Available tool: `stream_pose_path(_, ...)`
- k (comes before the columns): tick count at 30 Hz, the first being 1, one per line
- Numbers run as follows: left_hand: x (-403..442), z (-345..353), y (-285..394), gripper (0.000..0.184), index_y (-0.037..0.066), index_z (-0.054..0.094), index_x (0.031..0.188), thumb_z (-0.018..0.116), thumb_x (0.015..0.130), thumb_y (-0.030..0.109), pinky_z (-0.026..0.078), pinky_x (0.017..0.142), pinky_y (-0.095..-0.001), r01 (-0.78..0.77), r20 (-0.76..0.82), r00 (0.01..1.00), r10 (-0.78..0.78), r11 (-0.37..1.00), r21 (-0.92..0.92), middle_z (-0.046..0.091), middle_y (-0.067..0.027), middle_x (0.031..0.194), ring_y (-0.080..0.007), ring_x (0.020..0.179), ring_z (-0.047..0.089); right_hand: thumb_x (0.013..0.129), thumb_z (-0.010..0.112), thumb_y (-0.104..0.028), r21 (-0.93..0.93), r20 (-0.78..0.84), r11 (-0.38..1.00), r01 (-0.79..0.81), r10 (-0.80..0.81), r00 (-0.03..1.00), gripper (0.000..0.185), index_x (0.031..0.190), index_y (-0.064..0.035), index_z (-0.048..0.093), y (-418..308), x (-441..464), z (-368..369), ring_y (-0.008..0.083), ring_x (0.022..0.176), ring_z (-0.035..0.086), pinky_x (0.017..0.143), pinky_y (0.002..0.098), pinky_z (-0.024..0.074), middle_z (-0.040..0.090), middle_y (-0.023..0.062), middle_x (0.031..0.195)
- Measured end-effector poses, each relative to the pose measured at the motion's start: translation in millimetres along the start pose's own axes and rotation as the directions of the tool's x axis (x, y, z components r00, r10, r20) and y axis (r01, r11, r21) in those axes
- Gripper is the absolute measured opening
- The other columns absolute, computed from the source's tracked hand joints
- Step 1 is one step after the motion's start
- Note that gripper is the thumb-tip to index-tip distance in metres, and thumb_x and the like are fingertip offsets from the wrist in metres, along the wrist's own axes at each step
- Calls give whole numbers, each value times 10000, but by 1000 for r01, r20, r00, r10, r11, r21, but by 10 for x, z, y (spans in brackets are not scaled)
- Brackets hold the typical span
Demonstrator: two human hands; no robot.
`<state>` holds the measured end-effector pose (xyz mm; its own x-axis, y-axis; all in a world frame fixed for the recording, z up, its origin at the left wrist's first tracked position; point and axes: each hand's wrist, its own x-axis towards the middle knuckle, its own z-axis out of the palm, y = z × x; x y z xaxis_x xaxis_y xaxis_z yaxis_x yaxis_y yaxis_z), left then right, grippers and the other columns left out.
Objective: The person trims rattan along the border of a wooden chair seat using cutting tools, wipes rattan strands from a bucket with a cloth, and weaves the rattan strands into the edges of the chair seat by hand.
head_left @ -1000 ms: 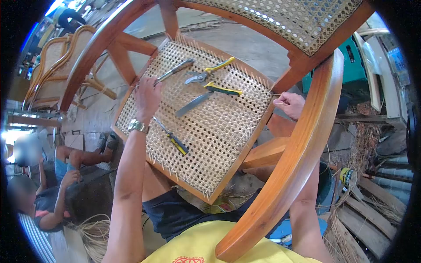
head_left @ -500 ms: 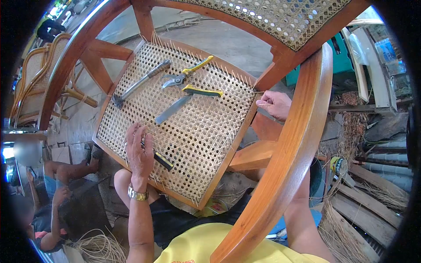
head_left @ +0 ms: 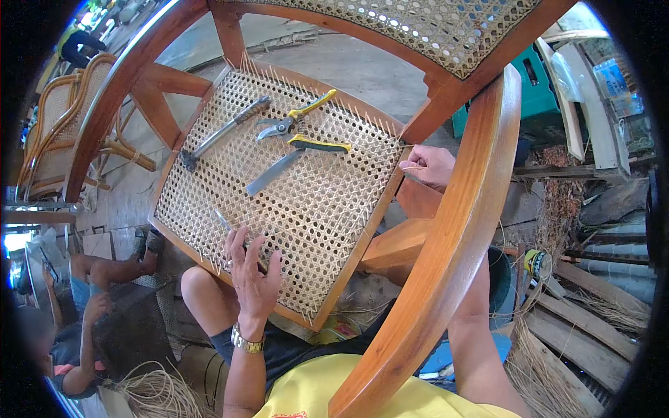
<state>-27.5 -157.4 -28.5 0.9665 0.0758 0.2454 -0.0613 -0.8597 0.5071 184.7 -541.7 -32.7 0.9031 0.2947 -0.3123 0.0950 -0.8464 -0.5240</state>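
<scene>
A woven cane seat (head_left: 320, 202) in a wooden chair frame lies before me, with loose strand ends along its far edge. My left hand (head_left: 252, 272) rests over a screwdriver (head_left: 224, 221) near the seat's front left edge; its fingers are spread, and they cover the handle. At the right corner of the seat, my right hand (head_left: 428, 167) is closed on a thin cane strand (head_left: 412, 167). On the weave lie a hammer (head_left: 226, 132), pruning shears (head_left: 293, 120) and a knife (head_left: 293, 161) with a yellow and dark handle.
The chair's curved armrest (head_left: 446, 265) crosses over my right forearm. A green crate (head_left: 540, 104) stands behind it at the right. Coiled cane (head_left: 157, 393) lies at lower left, near a seated person (head_left: 83, 313). Rattan chairs (head_left: 66, 132) stand at far left.
My left hand has left the hammer and come down to the screwdriver, moving right since the last frame. The hammer now lies alone. My right hand stays at the seat's corner.
</scene>
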Motion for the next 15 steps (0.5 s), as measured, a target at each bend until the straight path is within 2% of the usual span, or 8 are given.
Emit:
stream_pose_path(2,10,-7,38,387,75,618,1220,752,861,126,357,1111,-543,0,9,1000,0,1000,0,486,-158,1422,-422,1376,396,932,715,-393,-5,-16,1000,-5,5,1000,358,911,-38,670,15,-29,15,195,696,642,646,363,512,674,97,771)
stream_pose_path(5,132,-6,200,327,73,635,1169,747,869,136,358,1107,-522,-6,19,1000,4,994,108,505,-153,1395,-408,1366,410,937,709,-370,-27,-42,999,24,-25,999,336,923,-37,669,76,-2,61,211,706,649,658,369,513,675,111,781)
stream_pose_path(7,285,85,356,263,72,647,1114,741,880,148,364,1089,-516,-57,16,998,57,998,-12,530,-149,1349,-403,1334,438,940,705,-356,-47,-48,998,51,-53,997,323,931,-36,669,58,-11,67,217,713,653,665,373,514,675,119,787)
stream_pose_path(8,385,155,456,237,68,649,1090,737,886,149,412,1032,-491,-107,2,994,108,990,-92,564,-137,1294,-372,1242,515,942,703,-345,-42,-29,999,33,-34,999,311,936,-35,669,-41,-29,29,223,719,657,669,377,514,677,127,790)
stream_pose_path(10,522,440,631,270,70,653,1151,730,895,109,500,943,-442,-129,85,983,162,944,-303,614,-130,1249,-344,1113,612,943,701,-333,-39,-10,999,15,-16,1000,300,942,-34,670,-90,-24,13,230,726,661,673,381,515,678,135,792)
stream_pose_path(12,696,746,824,250,79,650,1159,697,915,104,514,913,-421,-273,102,941,323,900,-340,630,-119,1222,-341,1055,631,942,702,-328,-7,4,999,47,-47,999,299,937,-31,666,-46,25,20,231,732,666,673,388,513,682,138,789)
stream_pose_path(15,942,1070,1001,271,98,649,1174,676,904,89,513,898,-412,-301,118,915,385,849,-435,618,-118,1183,-338,1034,616,945,698,-321,41,49,999,19,-21,999,295,938,-29,663,-16,54,24,225,723,660,671,383,511,680,138,779)
